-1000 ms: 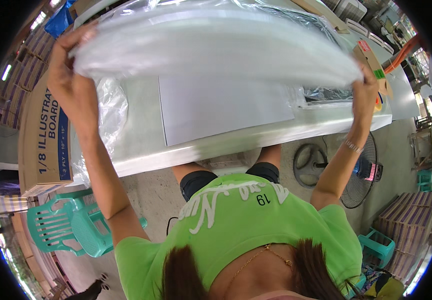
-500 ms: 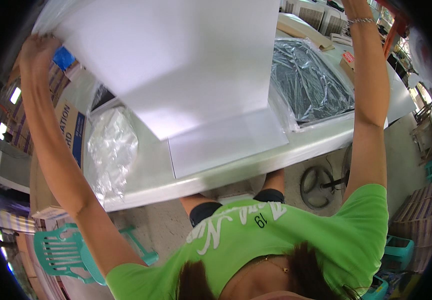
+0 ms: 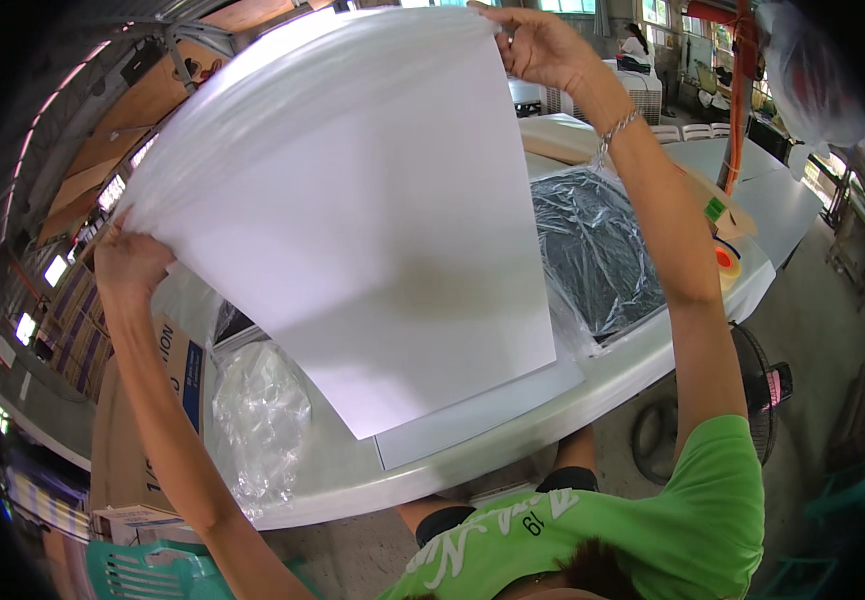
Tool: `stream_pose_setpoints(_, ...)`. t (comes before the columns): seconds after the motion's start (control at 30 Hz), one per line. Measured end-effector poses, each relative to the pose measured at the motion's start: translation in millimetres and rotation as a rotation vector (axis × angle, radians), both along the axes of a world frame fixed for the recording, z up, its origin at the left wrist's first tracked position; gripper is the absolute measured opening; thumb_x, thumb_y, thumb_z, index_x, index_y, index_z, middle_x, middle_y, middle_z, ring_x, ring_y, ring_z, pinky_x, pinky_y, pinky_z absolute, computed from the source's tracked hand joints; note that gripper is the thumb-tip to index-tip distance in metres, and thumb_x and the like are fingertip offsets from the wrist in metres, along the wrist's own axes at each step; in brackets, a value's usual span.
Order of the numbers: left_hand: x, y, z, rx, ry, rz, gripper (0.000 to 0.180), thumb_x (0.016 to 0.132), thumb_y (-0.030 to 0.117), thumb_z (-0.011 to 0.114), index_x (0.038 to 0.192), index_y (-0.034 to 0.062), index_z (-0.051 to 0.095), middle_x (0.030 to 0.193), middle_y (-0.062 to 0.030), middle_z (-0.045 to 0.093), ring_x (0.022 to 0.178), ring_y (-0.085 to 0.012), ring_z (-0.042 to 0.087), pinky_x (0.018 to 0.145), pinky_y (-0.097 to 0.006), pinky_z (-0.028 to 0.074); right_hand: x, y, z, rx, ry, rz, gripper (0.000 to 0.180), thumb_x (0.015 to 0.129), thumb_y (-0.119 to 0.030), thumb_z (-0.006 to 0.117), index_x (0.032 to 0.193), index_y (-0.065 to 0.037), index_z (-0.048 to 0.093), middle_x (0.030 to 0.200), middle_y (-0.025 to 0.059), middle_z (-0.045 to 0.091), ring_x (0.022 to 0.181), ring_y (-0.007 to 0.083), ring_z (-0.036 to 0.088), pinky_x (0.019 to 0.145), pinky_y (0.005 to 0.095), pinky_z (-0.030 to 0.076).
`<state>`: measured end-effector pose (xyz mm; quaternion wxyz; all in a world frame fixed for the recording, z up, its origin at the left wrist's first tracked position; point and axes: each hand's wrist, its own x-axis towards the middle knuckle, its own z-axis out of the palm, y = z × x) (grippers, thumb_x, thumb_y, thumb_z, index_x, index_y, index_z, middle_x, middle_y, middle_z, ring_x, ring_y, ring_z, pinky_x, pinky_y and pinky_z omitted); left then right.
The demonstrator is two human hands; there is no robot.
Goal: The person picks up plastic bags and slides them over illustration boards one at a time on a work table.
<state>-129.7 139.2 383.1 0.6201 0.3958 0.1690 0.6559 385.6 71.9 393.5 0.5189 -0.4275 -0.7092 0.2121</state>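
Between my two raised hands hangs a large white sheet (image 3: 373,250), tilted up above the table, with clear plastic film (image 3: 253,120) along its far edge. My left hand (image 3: 135,265) is closed on the left far corner, where film and sheet meet. My right hand (image 3: 545,50) pinches the right far corner, fingers bent around it. Under the sheet's near edge, a second flat white board (image 3: 483,418) lies on the table (image 3: 353,500). A crumpled clear plastic bag (image 3: 258,425) rests left of it.
A dark flat panel in clear plastic (image 3: 598,250) lies on the right of the table. A cardboard box (image 3: 143,430) stands at the left, near a green plastic chair (image 3: 158,570). A yellow tape roll (image 3: 728,262) sits at the right edge; a fan (image 3: 753,390) stands below.
My right hand has come inward and into full view at the sheet's right corner. My left hand is lower in the picture. The view has tilted up, showing more of the room.
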Motion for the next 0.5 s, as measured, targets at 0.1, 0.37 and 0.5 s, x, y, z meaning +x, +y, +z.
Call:
stream_pose_setpoints(0.1, 1.8, -6.4, -28.8, -0.035, 0.063, -0.250, 0.038, 0.089, 0.018, 0.038, 0.121, 0.0012, 0.050, 0.130, -0.0124, 0.052, 0.119, -0.0287, 0.048, 0.108, -0.052, 0.022, 11.3, 20.2, -26.4, -0.116, 0.613, 0.547, 0.039, 0.084, -0.012, 0.055, 0.122, -0.003, 0.056, 0.099, 0.0027, 0.063, 0.079, 0.0106, 0.057, 0.076, 0.0240, 0.047)
stream_pose_setpoints(0.37, -14.7, 3.6, -87.2, -0.060, 0.095, -0.412, 0.012, 0.086, 0.019, 0.050, 0.089, 0.0116, 0.060, 0.093, -0.0059, 0.062, 0.093, -0.0197, 0.053, 0.097, -0.046, 0.027, 6.5, 16.4, -88.5, -0.301, 0.841, 0.543, 0.014, 0.087, -0.015, 0.054, 0.098, -0.007, 0.059, 0.098, 0.0032, 0.063, 0.091, 0.0172, 0.061, 0.085, 0.0331, 0.049)
stream_pose_setpoints(0.5, -23.1, 6.9, -95.2, 0.140, 0.124, -0.613, 0.008, 0.088, 0.016, 0.052, 0.088, 0.0104, 0.057, 0.087, -0.0049, 0.061, 0.091, -0.0169, 0.053, 0.098, -0.044, 0.028, 7.4, 5.8, -93.6, -0.196, 0.918, 0.570, 0.018, 0.090, -0.019, 0.057, 0.103, -0.007, 0.058, 0.099, 0.0038, 0.063, 0.092, 0.0170, 0.061, 0.085, 0.0333, 0.050)
